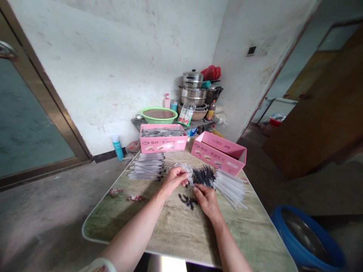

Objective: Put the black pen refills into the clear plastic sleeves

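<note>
My left hand is closed in a pinch at the middle of the table. Close by on its right, my right hand is pinching too. A thin clear plastic piece spans the gap between the fingertips; its exact shape is too small to tell. Behind the fingers lies a heap of clear plastic pieces. Small black caps are scattered in front. To the right, translucent tubes with black ends fan out. More dark-tipped tubes lie stacked on the left.
A pink box full of tubes stands at the table's back edge. Another pink box sits tilted to its right. Behind are a green basin and stacked pots. A blue tub is on the floor at right.
</note>
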